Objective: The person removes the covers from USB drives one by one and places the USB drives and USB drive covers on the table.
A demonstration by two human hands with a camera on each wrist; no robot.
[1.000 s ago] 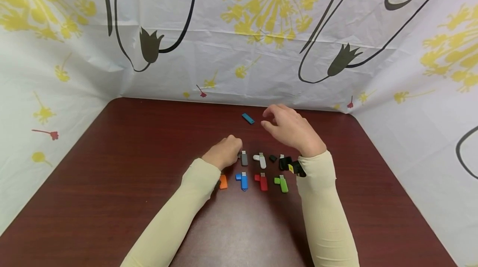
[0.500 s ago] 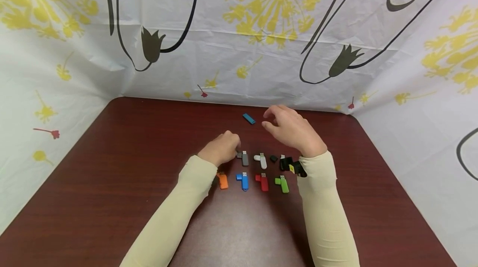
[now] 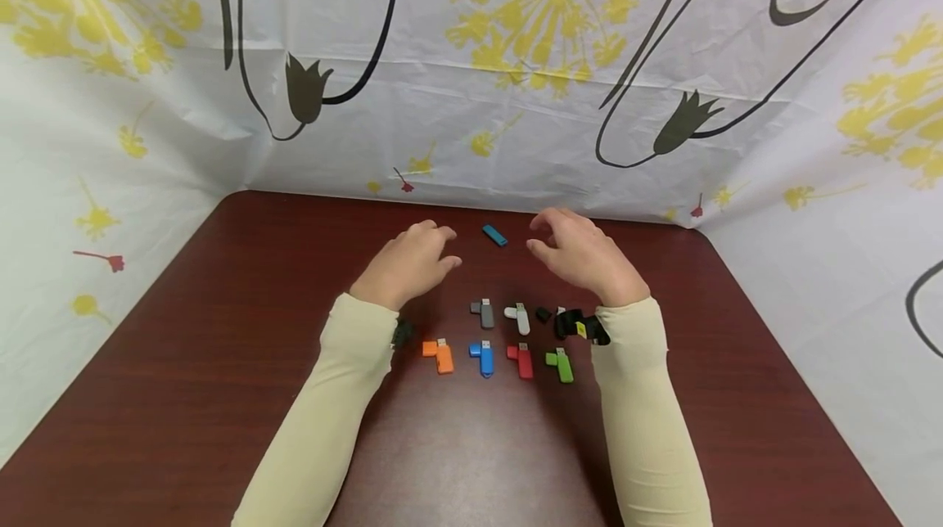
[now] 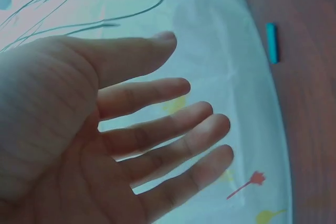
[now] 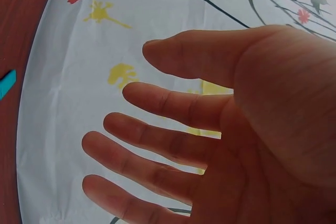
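In the head view my left hand [image 3: 407, 263] hovers over the table with spread, relaxed fingers and holds nothing. Opposite it, my right hand [image 3: 589, 255] hangs in the air, its fingers loosely bent and nothing in them. Between the two, farther back, lies a teal USB stick [image 3: 495, 235], touched by neither hand. Nearer me lie a grey USB stick [image 3: 487, 314] and a white USB stick [image 3: 522, 320], each with its cap beside it. The front row has orange [image 3: 444, 357], blue [image 3: 486, 359], red [image 3: 525, 362] and green [image 3: 564, 366] USB sticks, caps at their left.
A small black cap [image 3: 543, 314] lies right of the white stick; the black strap [image 3: 582, 326] at my right wrist partly hides a stick there. The dark red-brown table [image 3: 221, 331] ends at a patterned white cloth [image 3: 427, 126] behind and on both sides.
My left hand has lifted away from beside the grey stick, moving back and left, and its fingers have spread. The grey and orange sticks' caps are now uncovered. My right hand stays nearly still.
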